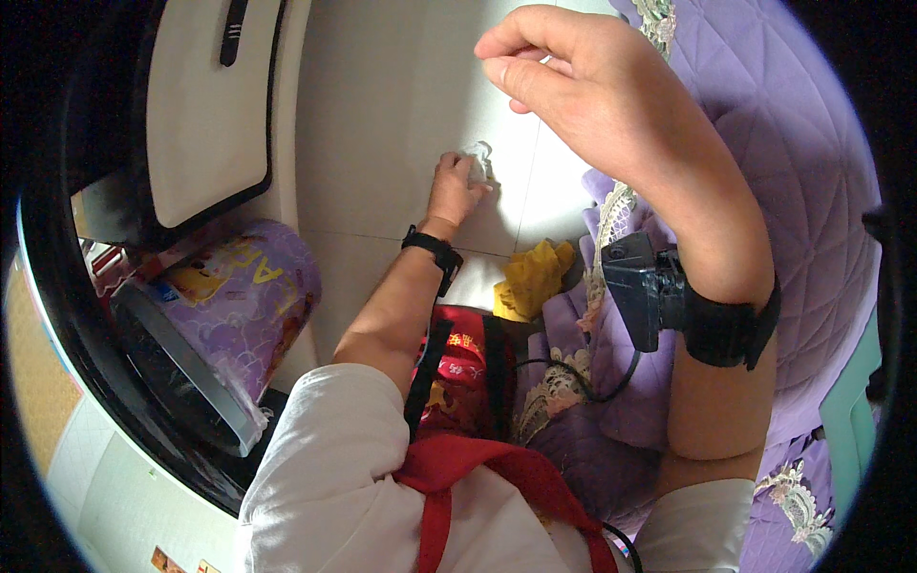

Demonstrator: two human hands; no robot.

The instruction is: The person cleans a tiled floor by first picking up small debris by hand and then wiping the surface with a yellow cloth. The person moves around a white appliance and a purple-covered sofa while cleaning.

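My left hand (455, 192) reaches down to the pale tiled floor. Its fingers close around a crumpled white piece (478, 159), perhaps tissue or thin plastic. A wristband sits on that forearm. Nearer the camera, my right hand (573, 71) is raised beside the bed, its fingers curled in towards the thumb. Nothing clearly shows in its grip. A black device (634, 290) is strapped to the right forearm, with a cable running from it. A yellow cloth (534, 281) lies bunched on the floor beside the bed's lace edge.
A purple quilted bedspread (781, 143) with lace trim fills the right side. To the left, a patterned purple bin (251, 301) lies tipped beside a white cabinet (215, 114) with a black handle. A red apron (458, 379) hangs in front of me.
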